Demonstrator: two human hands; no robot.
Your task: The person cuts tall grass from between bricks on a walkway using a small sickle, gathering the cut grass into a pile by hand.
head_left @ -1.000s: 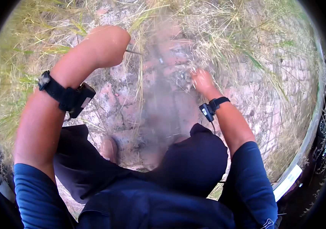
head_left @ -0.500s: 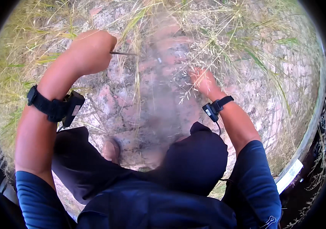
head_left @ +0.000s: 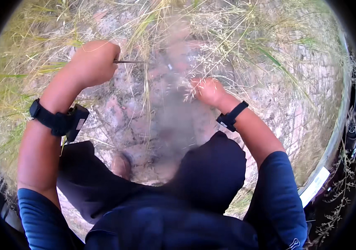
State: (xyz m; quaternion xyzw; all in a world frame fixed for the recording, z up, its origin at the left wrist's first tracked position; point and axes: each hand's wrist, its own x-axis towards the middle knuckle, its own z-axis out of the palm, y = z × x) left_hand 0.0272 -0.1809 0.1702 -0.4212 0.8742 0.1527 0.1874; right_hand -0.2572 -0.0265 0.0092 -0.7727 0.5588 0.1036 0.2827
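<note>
My left hand (head_left: 96, 62) is closed in a fist around a thin dark metal rod (head_left: 130, 61). Its straight end points right, towards a hanging tuft of dry grass (head_left: 146, 89); the part inside the fist is hidden. Across from it, my right hand (head_left: 208, 90) has its fingers curled in among pale grass stalks with seed heads (head_left: 217, 58). Some stalks cross over the fingers, so the grip shows only in part. Both hands are low over reddish, weathered brick paving (head_left: 136, 106), a gap apart from each other.
Long yellow-green grass (head_left: 28, 46) grows across the far side and left. A pale curb (head_left: 339, 137) bends along the right rim, with a white board (head_left: 315, 186) beside it. My shoe (head_left: 121, 166) rests on the bricks. A blurry smear covers the middle.
My right hand has moved left, closer to the rod, and the seed heads around it have shifted left too. My left hand has dropped slightly nearer and to the left, still holding the rod.
</note>
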